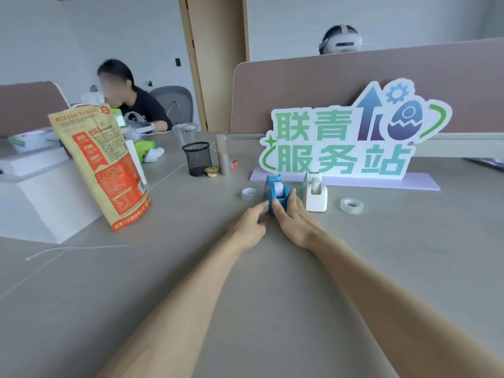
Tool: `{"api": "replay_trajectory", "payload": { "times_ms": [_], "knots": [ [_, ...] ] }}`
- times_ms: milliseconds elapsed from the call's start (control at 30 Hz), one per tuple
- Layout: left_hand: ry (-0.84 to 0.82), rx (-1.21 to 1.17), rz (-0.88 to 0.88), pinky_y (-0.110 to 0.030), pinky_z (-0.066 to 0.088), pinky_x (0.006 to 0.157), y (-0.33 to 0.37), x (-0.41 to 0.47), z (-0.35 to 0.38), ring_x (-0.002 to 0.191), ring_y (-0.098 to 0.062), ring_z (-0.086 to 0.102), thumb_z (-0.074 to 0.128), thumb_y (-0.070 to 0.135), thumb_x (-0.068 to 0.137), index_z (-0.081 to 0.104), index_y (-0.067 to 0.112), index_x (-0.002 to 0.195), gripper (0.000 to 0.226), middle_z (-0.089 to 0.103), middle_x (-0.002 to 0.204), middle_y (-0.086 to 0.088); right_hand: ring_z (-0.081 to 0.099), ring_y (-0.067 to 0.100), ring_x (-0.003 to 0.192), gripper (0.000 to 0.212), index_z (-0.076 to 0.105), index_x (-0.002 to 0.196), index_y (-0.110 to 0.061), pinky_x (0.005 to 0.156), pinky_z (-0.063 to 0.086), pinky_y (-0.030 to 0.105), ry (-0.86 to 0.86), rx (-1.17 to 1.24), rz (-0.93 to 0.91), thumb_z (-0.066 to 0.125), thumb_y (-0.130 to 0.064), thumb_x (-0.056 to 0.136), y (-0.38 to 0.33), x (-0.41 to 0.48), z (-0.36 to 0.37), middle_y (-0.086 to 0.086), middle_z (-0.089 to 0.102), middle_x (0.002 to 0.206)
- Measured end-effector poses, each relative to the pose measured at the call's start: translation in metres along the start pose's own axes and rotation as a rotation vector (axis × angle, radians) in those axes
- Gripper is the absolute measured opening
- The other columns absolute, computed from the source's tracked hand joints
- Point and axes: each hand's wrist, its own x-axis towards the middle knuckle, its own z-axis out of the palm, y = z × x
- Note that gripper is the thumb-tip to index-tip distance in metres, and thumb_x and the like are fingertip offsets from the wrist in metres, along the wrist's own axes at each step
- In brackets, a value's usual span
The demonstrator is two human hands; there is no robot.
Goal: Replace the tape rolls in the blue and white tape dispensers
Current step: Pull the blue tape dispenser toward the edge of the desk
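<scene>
both hands reach to the blue tape dispenser (276, 194) on the grey desk (272, 268) — the left hand (249, 226) touches its near left corner with loosely spread fingertips, the right hand (296, 219) lies flat against its right side, fingers straight and together, neither clamped on it. just right of the right fingers stands the white dispenser (315, 192), then a clear tape roll (351, 205); a white roll (249, 193) lies beyond the left fingers.
</scene>
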Motion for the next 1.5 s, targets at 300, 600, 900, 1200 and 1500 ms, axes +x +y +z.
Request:
{"api": "replay_trajectory", "payload": {
  "times_ms": [300,600,900,1200,1500],
  "knots": [
    [-0.072,0.047,0.149,-0.014,0.028,0.108,0.004,-0.087,0.0,0.133,0.004,0.04,0.039,0.009,0.096,0.038,0.032,0.145,0.054,0.049,0.141,0.02,0.051,0.014,0.125,0.062,0.032,0.135,-0.032,0.107,0.038,0.04,0.057,0.202,-0.008,0.04,-0.066,0.084,0.011,-0.082,-0.011,-0.011,0.049,0.138],
    [-0.076,-0.072,0.225,-0.017,0.039,0.1,-0.002,-0.099,-0.007,0.12,0.002,0.053,0.053,0.003,0.091,0.057,0.024,0.116,0.033,0.062,0.124,0.013,0.065,0.013,0.094,0.049,0.055,0.118,-0.022,0.077,0.052,0.025,0.224,0.217,-0.04,0.07,-0.048,0.08,0.012,-0.102,-0.021,-0.003,0.066,0.106],
    [-0.018,-0.157,0.139,-0.018,0.03,0.099,0.003,-0.056,-0.012,0.129,0.001,0.033,0.08,0.023,0.074,0.017,0.029,0.151,0.099,0.031,0.148,0.015,0.063,0.024,0.103,0.044,0.041,0.139,-0.025,0.095,0.051,0.041,0.039,0.151,-0.181,0.053,-0.027,0.096,0.029,-0.08,-0.028,0.003,0.061,0.12],
    [0.047,-0.297,0.138,-0.029,0.052,0.091,-0.005,-0.047,-0.013,0.104,-0.011,0.059,0.083,0.019,0.069,0.052,0.033,0.12,0.061,0.055,0.123,0.004,0.046,0.023,0.126,0.051,0.029,0.148,-0.024,0.098,0.031,0.024,0.126,-0.018,-0.216,0.041,-0.018,0.1,0.029,-0.084,-0.021,-0.001,0.038,0.148],
    [0.053,-0.321,0.133,-0.035,0.052,0.095,-0.004,-0.044,-0.012,0.108,-0.013,0.062,0.078,0.012,0.075,0.051,0.029,0.125,0.06,0.061,0.122,0.002,0.059,0.016,0.104,0.026,0.067,0.115,-0.023,0.085,0.049,0.033,0.409,-0.048,-0.391,0.054,-0.034,0.095,0.01,-0.073,-0.02,-0.005,0.065,0.113]
  ]
}}
